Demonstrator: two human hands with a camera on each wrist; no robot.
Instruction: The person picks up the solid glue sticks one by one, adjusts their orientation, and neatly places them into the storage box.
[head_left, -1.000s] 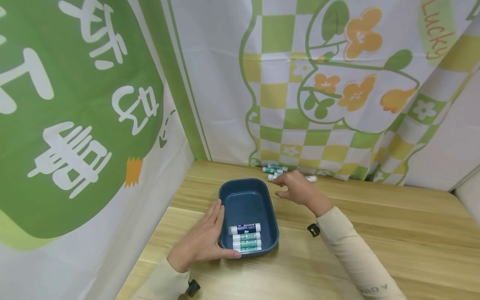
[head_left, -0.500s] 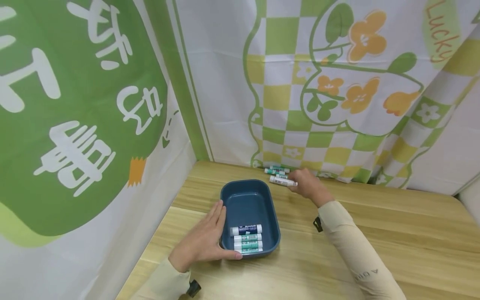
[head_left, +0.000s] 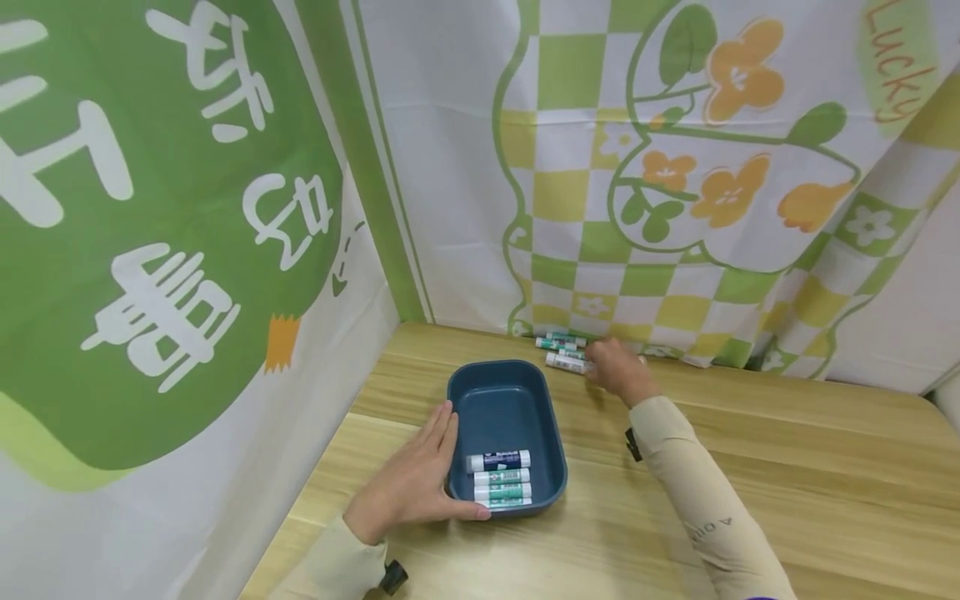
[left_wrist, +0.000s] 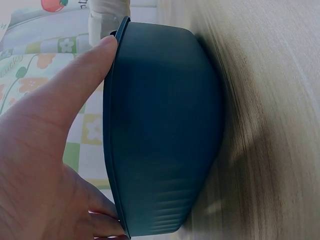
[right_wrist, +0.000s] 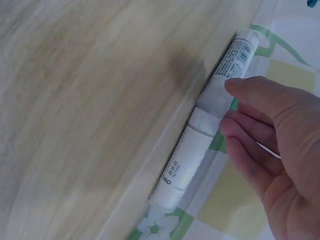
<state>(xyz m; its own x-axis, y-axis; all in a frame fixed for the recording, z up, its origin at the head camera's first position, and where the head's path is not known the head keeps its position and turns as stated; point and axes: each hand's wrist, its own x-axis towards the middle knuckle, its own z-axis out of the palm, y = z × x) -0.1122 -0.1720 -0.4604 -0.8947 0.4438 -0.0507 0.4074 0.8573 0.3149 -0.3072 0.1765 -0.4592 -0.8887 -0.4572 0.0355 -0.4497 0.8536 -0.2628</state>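
A dark blue rectangular tray [head_left: 507, 417] stands on the table, with white-and-green glue sticks [head_left: 502, 492] and one navy glue stick [head_left: 501, 461] at its near end. My left hand [head_left: 412, 479] rests along its left side, fingers straight, thumb [left_wrist: 97, 60] on the near rim. Against the back curtain, my right hand [head_left: 617, 369] reaches to a small group of glue sticks. Its thumb [right_wrist: 250, 89] touches the edge of a white barcoded glue stick [right_wrist: 235, 57], other fingers curled behind. Whether they pinch it is not clear. Another white glue stick [right_wrist: 182, 160] lies end to end with it.
White-and-green glue sticks [head_left: 557, 343] lie behind the white one, by the checked curtain [head_left: 637, 292]. A green printed cloth [head_left: 187, 250] hangs along the left. Wooden table top [head_left: 750, 433] extends to the right.
My right hand has come down onto the right end of the white glue stick, its thumb and fingers drawn closer together. The left hand and tray have stayed put; the view has shifted slightly.
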